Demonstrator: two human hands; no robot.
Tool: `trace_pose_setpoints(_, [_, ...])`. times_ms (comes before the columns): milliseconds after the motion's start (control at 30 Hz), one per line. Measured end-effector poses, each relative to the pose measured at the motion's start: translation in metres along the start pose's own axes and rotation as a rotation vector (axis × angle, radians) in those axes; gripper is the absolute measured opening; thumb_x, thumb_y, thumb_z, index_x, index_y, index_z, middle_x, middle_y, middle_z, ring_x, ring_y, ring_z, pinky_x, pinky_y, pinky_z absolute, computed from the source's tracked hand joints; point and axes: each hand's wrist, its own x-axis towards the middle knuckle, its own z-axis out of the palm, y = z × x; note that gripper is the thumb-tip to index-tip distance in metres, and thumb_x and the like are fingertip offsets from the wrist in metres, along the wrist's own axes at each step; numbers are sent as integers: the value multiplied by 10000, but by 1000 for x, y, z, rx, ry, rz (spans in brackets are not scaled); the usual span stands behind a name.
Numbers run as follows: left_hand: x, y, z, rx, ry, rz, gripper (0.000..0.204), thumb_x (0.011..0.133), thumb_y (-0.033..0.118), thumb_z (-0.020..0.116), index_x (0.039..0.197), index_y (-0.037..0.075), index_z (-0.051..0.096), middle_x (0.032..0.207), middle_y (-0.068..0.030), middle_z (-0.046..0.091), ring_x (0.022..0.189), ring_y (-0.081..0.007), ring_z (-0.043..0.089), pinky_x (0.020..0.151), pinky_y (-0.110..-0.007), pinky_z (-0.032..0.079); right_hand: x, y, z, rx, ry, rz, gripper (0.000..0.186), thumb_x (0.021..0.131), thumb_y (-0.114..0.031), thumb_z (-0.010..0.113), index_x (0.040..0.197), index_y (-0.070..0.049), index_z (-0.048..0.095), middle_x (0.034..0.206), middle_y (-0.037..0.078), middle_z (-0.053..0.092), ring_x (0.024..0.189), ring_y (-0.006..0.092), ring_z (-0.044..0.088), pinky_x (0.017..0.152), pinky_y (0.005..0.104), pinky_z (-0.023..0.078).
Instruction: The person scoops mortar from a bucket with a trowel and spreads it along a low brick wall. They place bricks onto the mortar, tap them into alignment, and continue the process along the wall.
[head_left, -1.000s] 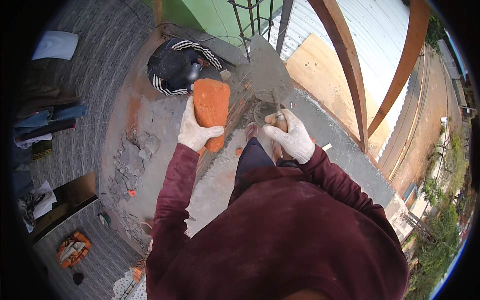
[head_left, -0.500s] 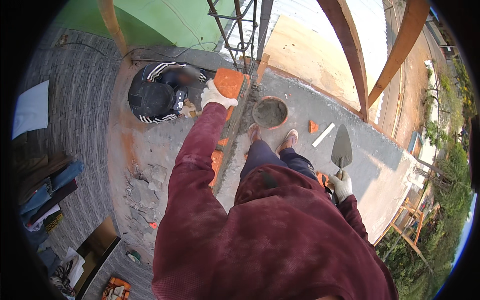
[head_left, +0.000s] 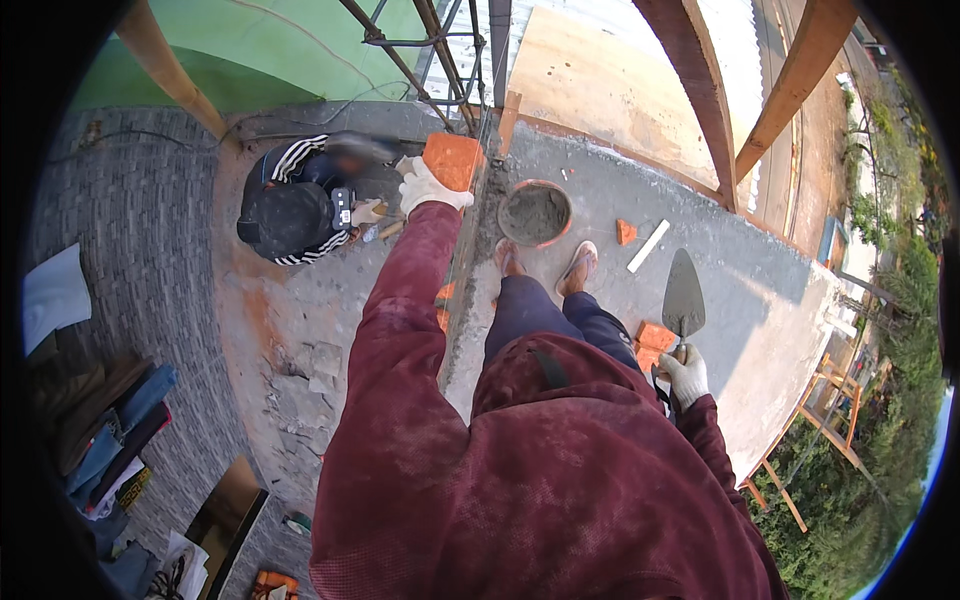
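My left hand (head_left: 432, 190), in a pale work glove, reaches forward and grips the near left side of an orange brick (head_left: 453, 160). That brick sits at the far end of a low wall, beside upright steel bars. In my gloved right hand (head_left: 686, 378) is the handle of a trowel (head_left: 684, 295), its grey pointed blade directed forward over the concrete. Ahead of my feet stands a round bucket (head_left: 571, 218) holding grey mortar (head_left: 534, 212). Two orange bricks (head_left: 655, 338) lie near my right thigh, partly hidden by my leg.
A person in a dark cap (head_left: 292, 220) crouches left of the wall, close to my left hand. Steel bars (head_left: 440, 60) rise beyond the brick. Wooden posts (head_left: 692, 90) slant at the right. A broken brick piece (head_left: 626, 232) and white strip (head_left: 648, 247) lie on the floor.
The view has shifted slightly, uncovering more of the bricks by my right thigh. My left hand stays on the brick and my right keeps the trowel. The crouching person's head has moved a little.
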Motion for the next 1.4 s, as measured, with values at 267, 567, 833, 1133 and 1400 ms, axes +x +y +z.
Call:
trace_pose_setpoints(267, [2,9,-7,-5,-71,-25,1369,571,527,947,1631,122,181,1469,-190,491,1359,-337,508,1085,-440,495,6,-36,21,29,-46,-46,210,870,-72,726,938,-40,531,808,37,582,667,128,600,621,290,546])
trace_pose_setpoints(567, [15,16,-5,-15,-80,-30,1360,591,543,929,1636,141,158,1485,-171,474,1378,-337,482,1070,-470,504,20,-63,31,-176,-103,-84,214,852,-68,724,914,-36,522,748,31,566,614,116,543,551,275,449])
trace_pose_setpoints(833, [22,18,5,-11,-75,-50,1390,589,567,923,1648,153,123,1507,-137,458,1381,-327,474,1062,-490,510,19,-88,41,-303,-128,-150,225,876,-108,734,930,-40,525,737,36,560,577,111,561,531,305,484])
trace_pose_setpoints(1133, [9,-9,1,-69,-70,118,1398,610,543,927,1661,143,97,1531,-155,440,1388,-355,476,1100,-486,482,-11,-152,78,-627,-57,-569,397,875,-214,683,1194,2,588,860,191,669,765,382,689,706,462,527])
trace_pose_setpoints(1400, [22,-71,41,-329,-117,377,1247,673,308,924,1657,136,178,1629,-255,314,1476,-417,377,1194,-462,386,-7,-247,175,-769,-234,-1000,550,953,-239,670,1435,-38,496,1228,252,666,1102,466,656,887,474,556])
